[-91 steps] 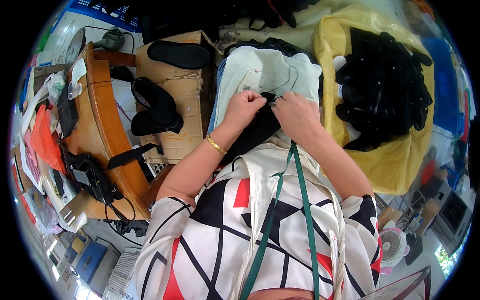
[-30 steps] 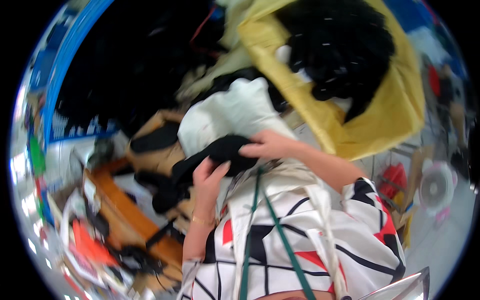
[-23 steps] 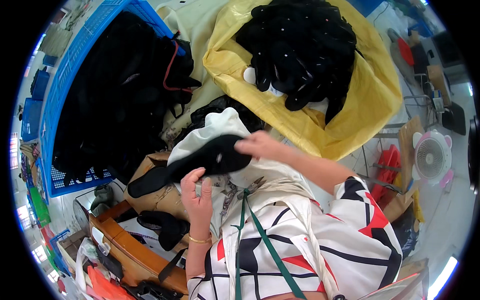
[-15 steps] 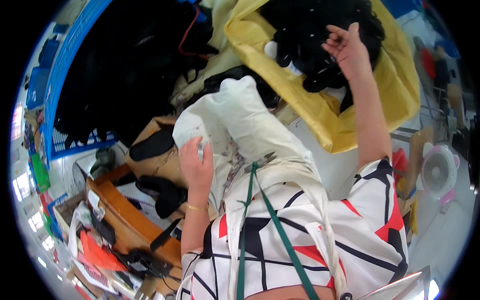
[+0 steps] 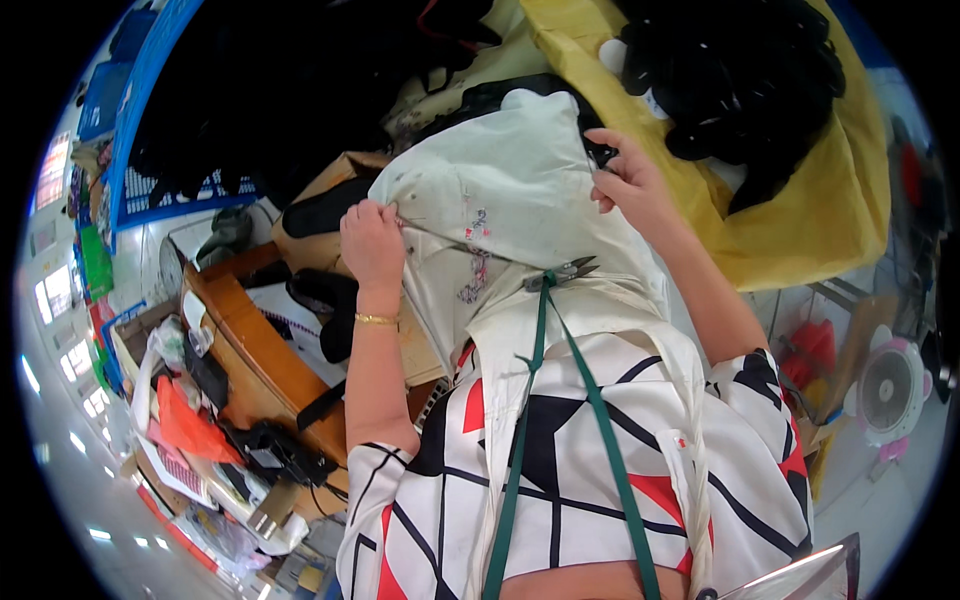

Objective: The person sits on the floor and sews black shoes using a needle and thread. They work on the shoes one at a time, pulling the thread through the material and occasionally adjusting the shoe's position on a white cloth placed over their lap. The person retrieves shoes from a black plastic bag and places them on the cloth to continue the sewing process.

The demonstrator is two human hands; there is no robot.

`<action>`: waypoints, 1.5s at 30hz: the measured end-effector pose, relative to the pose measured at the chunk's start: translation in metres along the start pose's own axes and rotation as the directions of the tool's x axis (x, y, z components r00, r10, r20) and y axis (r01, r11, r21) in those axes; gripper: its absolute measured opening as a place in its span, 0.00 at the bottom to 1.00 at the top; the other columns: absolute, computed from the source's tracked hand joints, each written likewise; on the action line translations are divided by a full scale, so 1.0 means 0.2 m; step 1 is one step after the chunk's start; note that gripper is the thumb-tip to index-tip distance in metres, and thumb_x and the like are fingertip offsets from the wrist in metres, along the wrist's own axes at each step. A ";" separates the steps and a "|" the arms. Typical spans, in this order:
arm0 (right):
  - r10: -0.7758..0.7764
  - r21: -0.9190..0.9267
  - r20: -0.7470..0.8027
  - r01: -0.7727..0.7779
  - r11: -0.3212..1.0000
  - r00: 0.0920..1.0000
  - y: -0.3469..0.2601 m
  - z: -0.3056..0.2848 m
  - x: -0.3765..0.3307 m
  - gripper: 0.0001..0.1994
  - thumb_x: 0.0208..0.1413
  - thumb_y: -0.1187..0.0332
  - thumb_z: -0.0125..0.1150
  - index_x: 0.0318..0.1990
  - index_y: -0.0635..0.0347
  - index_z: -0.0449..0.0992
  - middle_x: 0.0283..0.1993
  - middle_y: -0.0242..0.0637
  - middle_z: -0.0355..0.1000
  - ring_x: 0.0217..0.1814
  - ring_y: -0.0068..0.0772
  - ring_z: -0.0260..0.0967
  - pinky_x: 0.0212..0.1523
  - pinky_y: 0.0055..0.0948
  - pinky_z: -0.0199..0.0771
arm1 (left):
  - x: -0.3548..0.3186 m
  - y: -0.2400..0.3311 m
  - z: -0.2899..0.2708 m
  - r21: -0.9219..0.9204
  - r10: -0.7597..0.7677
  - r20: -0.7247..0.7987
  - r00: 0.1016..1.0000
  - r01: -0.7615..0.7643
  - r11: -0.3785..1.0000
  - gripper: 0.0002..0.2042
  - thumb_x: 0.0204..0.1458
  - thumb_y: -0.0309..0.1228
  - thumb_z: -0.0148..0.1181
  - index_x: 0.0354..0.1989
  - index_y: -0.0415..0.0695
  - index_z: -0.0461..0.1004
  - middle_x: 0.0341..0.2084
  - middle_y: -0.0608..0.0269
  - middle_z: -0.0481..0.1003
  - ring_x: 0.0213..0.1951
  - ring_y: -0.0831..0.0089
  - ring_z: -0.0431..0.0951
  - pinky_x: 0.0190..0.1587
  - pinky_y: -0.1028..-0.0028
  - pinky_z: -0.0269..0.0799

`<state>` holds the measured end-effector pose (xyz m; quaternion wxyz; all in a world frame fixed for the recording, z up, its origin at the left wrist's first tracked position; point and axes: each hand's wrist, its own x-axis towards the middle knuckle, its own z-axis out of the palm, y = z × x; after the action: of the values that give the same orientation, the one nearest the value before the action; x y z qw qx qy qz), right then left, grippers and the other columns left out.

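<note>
My left hand is closed on the left side of a white cloth apron, which is drawn fairly flat across my lap. At the apron's right edge, my right hand has its fingers curled. A small black patch shows between its thumb and forefinger; whether it is held or lies behind, I cannot tell. Thread snips hang on a green cord over the apron, their blades pointing right. Coloured thread or print marks the apron's middle.
A yellow sack holding a heap of black pieces lies at the far right. Another black heap fills a blue crate at the far left. Beside my left arm stands a cluttered wooden table. A white fan is at the right.
My right hand has come back from over the black pieces in the yellow sack to the apron's right edge, its fingers curling. My left hand has closed on the apron, which now lies flatter.
</note>
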<state>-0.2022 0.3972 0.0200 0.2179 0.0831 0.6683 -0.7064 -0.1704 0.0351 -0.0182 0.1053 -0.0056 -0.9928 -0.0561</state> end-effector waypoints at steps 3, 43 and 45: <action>0.011 0.002 0.035 -0.012 1.000 0.999 0.07 0.04 -0.04 0.09 0.60 0.74 0.54 0.47 0.60 0.73 0.31 0.27 0.68 0.32 0.15 0.66 0.35 0.18 0.69 | -0.01 0.04 -0.05 -0.046 0.033 -0.017 0.999 -0.034 0.998 0.09 0.50 0.31 0.63 0.34 0.44 0.69 0.31 0.56 0.70 0.38 0.54 0.71 0.41 0.59 0.69; -0.396 -0.598 0.244 0.459 0.658 0.885 -0.10 0.49 0.25 0.05 0.57 0.70 0.59 0.37 0.61 0.75 0.34 0.46 0.71 0.39 0.50 0.70 0.40 0.40 0.71 | 0.21 -0.06 -0.06 -0.370 -0.021 -0.041 0.999 0.004 0.929 0.14 0.54 0.29 0.61 0.47 0.37 0.72 0.41 0.50 0.76 0.45 0.53 0.74 0.49 0.61 0.69; -0.363 -0.514 0.210 0.419 0.749 0.908 -0.13 0.51 0.22 0.10 0.57 0.71 0.59 0.46 0.60 0.73 0.34 0.46 0.71 0.38 0.50 0.70 0.39 0.39 0.71 | 0.23 0.01 -0.14 -0.588 -0.043 0.037 0.998 0.057 0.807 0.10 0.56 0.28 0.61 0.42 0.36 0.76 0.40 0.52 0.77 0.43 0.58 0.76 0.49 0.69 0.70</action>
<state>-0.2354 0.2891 0.0347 0.1118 -0.1589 0.8329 -0.5182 -0.2087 0.0335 0.0197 0.0859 -0.0126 -0.9276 -0.3632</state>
